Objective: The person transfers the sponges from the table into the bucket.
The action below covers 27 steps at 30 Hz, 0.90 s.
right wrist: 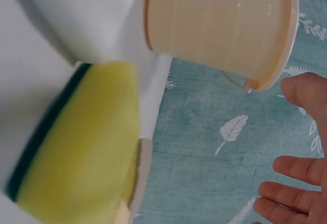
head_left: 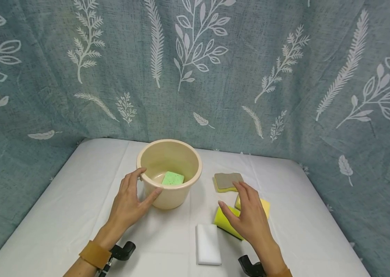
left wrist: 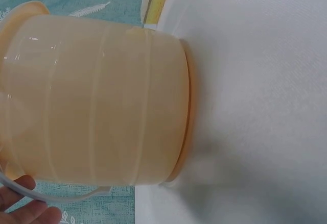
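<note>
On the white table [head_left: 77, 215], left of centre: a cream bucket [head_left: 177, 196] stands upright toward the far side, faint rings running round its wall.
Inside the bucket: a green sponge [head_left: 173, 178] lies low, its near edge hidden behind the rim.
Bucket handle: a pale curved handle [left wrist: 71, 200] crosses the fingers at the bucket's left in the left wrist view.
Left hand: the left hand [head_left: 129, 206] is at the bucket's near left, thumb and fingers spread wide about the rim; how firmly they press cannot be told.
Right hand: the right hand [head_left: 250, 215] hovers over the sponges on the right, thumb wide of the fingers, holding nothing.
Grey-faced sponge: the far grey-and-yellow sponge [head_left: 227, 179] lies flat, grey side up, right of the bucket and well apart from it.
Pale yellow sponge: the pale yellow sponge [head_left: 265, 207] is nearer and further right, partly covered by the right hand.
Bright yellow sponge: the bright yellow sponge [head_left: 226, 221] lies left of the pale one, its dark green layer underneath.
White block: a white block [head_left: 209, 244] lies at the near side, just beside the bright yellow sponge; contact cannot be told.
Backdrop: blue-green fabric [head_left: 233, 88] with white leaf sprigs hangs beyond the table.
Left wrist: a brown strap [head_left: 95, 254] goes round it.
</note>
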Motion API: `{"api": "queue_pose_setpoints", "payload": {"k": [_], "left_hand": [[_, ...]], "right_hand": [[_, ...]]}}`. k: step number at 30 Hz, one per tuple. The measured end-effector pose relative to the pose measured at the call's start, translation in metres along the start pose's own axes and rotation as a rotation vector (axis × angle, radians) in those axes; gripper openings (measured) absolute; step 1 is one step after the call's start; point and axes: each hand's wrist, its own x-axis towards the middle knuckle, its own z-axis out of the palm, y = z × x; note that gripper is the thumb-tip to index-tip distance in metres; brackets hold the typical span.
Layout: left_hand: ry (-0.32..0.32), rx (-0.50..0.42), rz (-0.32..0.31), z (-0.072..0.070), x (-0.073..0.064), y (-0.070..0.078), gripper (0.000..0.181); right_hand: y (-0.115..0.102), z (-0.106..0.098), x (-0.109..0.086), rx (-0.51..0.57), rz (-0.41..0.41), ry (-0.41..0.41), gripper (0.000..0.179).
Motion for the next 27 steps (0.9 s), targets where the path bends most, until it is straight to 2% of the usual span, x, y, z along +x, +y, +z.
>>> {"api": "queue_pose_setpoints", "payload": {"k": [11,27], "left_hand": [[-0.004,0.001,-0.012,-0.001,-0.001,0.000,0.079],[-0.002,0.000,-0.005,0.000,-0.001,-0.001,0.080]], "right_hand": [[0.014,0.007,-0.018,0.001,0.065,-0.036,0.070],[0.023,0.019,-0.034,0.009,0.204,-0.178,0.073]]}}
